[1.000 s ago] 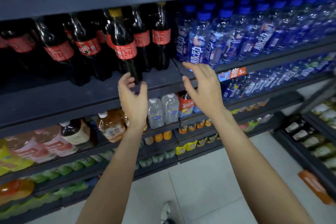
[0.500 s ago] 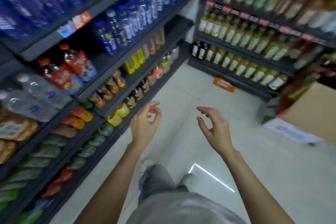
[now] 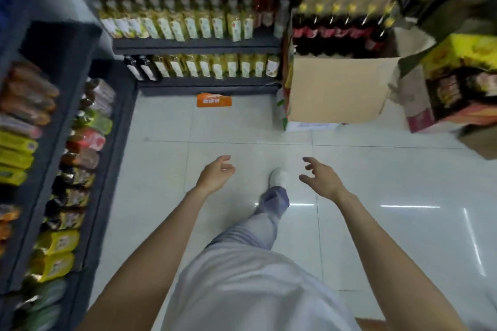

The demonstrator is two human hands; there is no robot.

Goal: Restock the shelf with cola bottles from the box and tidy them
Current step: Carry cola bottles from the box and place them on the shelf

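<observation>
An open cardboard box [image 3: 338, 88] stands on the floor at the upper right. Inside it stands a row of dark cola bottles [image 3: 338, 35] with red labels and yellow caps. My left hand [image 3: 215, 173] and my right hand [image 3: 321, 179] hover over the white tiled floor, well short of the box. Both are empty, with fingers loosely curled and apart. The cola shelf is out of view.
A dark shelf unit [image 3: 67, 169] with packaged drinks runs along the left. Another shelf [image 3: 199, 45] with yellow bottles faces me. An orange sign [image 3: 213, 100] lies on the floor. More cartons [image 3: 457, 94] are stacked at right. My leg and white shoe [image 3: 278, 177] step forward.
My view has swung from the cola shelf down and round to the aisle floor and the box. Both hands have dropped from the shelf edge and stay empty.
</observation>
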